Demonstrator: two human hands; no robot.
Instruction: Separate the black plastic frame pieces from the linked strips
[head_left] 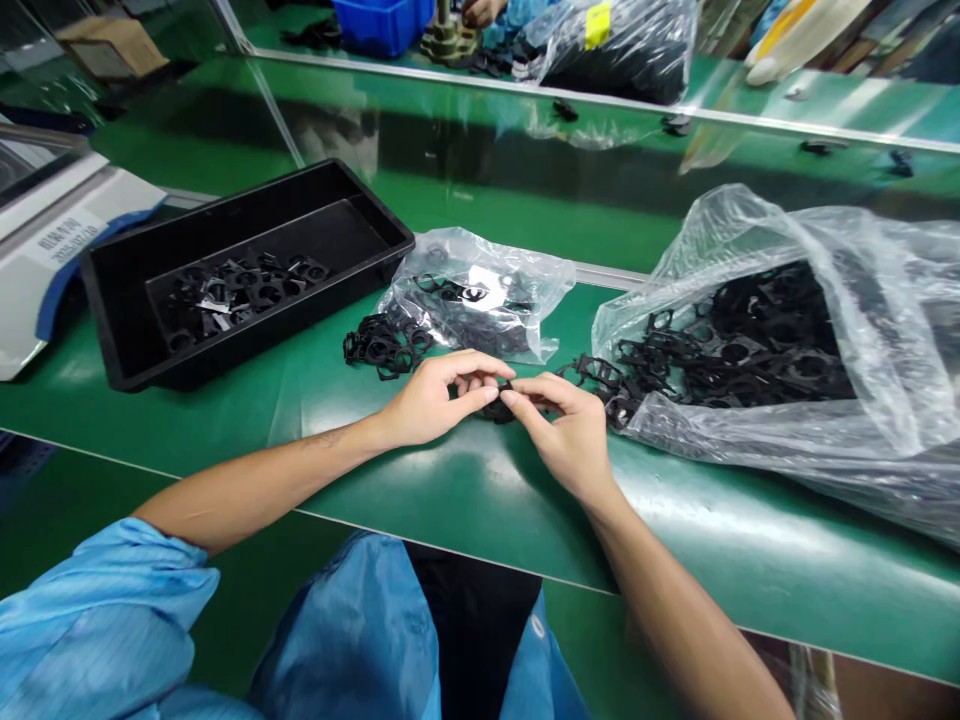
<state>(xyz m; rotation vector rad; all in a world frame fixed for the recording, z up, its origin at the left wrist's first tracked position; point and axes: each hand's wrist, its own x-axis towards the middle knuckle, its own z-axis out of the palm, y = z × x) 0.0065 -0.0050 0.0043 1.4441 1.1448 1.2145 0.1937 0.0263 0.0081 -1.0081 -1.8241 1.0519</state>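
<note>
Apparently the work is midway: flat black pieces with round openings [266, 292] lie in a rectangular black plastic tray [345, 235], while many more fill a crinkled clear plastic bag [757, 430]. Over the glossy green bench [450, 490], the left hand [442, 398] and right hand [571, 428] are together, both pinching a small dark part [499, 410], though the fingers hide most of its shape.

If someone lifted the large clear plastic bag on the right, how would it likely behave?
The bag would probably sag and crumple, since its film looks thin and wrinkled. Black parts may slide out, as its mouth gapes and some lie at the opening.
</note>
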